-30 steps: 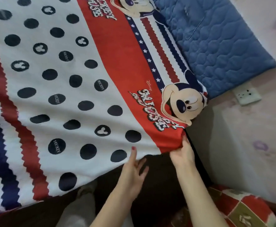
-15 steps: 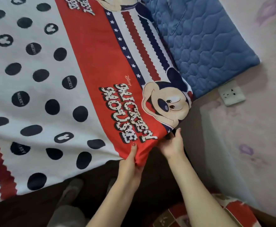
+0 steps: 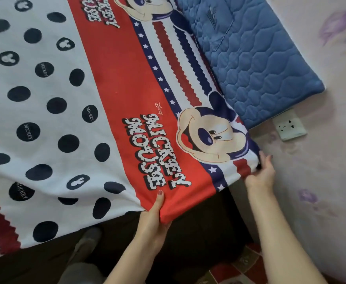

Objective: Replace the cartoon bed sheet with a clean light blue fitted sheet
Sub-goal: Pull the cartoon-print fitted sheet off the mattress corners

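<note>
— Looking at the cartoon bed sheet (image 3: 69, 111), can you see all of it?

— No, it runs off the top and left. It covers the bed, its near edge over dark space.

— And the hands?

— The left hand (image 3: 154, 220) pinches the red hem, thumb on top, fingers hidden beneath. The right hand (image 3: 260, 175) grips the corner by the wall (image 3: 321, 181); its fingertips are lost in the fold.

— Room there?

— Tight: a narrow gap beside the wall, under the socket (image 3: 290, 127) and blue quilted pillow (image 3: 256, 58).

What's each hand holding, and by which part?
Both hold the cartoon sheet by its near edge: left hand pinches the red band's hem, right hand grips the corner by the wall.
</note>
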